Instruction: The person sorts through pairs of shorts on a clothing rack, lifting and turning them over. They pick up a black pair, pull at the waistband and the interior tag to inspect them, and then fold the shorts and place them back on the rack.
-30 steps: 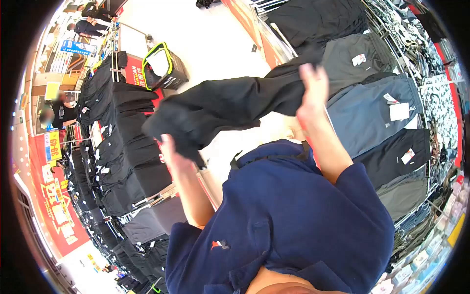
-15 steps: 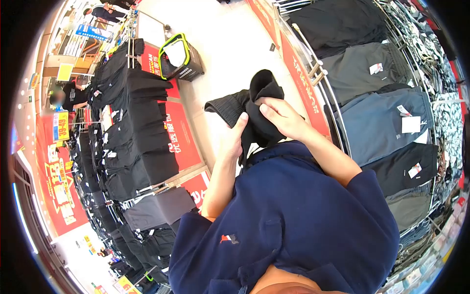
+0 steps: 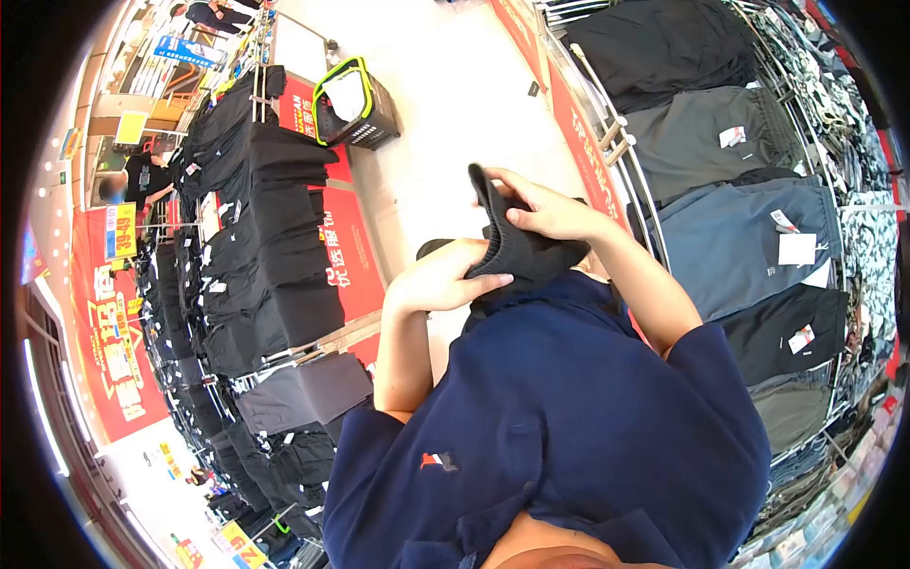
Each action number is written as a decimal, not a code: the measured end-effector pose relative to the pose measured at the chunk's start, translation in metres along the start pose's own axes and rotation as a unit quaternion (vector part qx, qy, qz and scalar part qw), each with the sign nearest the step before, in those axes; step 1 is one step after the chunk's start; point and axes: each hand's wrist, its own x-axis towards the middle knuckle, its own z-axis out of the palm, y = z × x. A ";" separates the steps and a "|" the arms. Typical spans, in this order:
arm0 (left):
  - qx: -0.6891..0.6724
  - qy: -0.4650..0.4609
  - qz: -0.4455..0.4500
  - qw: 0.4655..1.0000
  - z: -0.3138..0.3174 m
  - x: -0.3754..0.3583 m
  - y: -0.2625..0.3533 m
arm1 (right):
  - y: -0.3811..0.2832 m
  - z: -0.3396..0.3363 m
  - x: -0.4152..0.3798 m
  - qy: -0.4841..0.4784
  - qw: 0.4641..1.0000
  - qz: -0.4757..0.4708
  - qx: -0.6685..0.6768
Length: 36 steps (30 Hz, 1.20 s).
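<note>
Both hands hold a bunched pair of black trousers (image 3: 531,256) in front of my chest; a ribbed elastic edge shows on it. My left hand (image 3: 441,275) grips the left part, its thumb lying along the ribbed edge and its other fingers hidden behind or inside the cloth. Higher and to the right, my right hand (image 3: 545,209) pinches the upper part, thumb in front and fingers around the raised fold. The lower part of the trousers hangs close to my navy shirt and is partly hidden.
Racks of black trousers (image 3: 294,223) line the left side. Along the right rack hang grey, blue and black trousers (image 3: 749,247) with tags. A black shopping basket (image 3: 374,123) with a green handle stands ahead on the left of the pale aisle (image 3: 436,104). Another person (image 3: 147,180) is at far left.
My left hand has moved up and turned inward, its fingers now going behind the ribbed edge. That edge has swung from the left to upright between my hands, and the trousers are re-bunched.
</note>
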 end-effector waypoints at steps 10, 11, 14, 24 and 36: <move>-0.266 0.150 -0.048 0.951 0.000 -0.007 -0.041 | -0.064 -0.010 -0.041 0.236 0.960 -0.114 0.101; -0.215 0.167 -0.049 0.961 0.002 -0.002 -0.050 | -0.072 -0.006 -0.045 0.229 0.962 -0.120 0.086; 0.043 0.174 -0.089 0.980 0.027 0.014 -0.103 | -0.087 -0.002 -0.050 0.211 0.967 -0.140 0.016; -0.169 0.410 -0.144 0.884 0.080 0.041 -0.166 | -0.101 -0.035 -0.071 0.367 0.894 -0.241 -0.086; -0.008 0.682 0.031 0.730 -0.022 -0.013 -0.036 | -0.094 -0.118 -0.061 0.354 0.845 -0.170 -0.363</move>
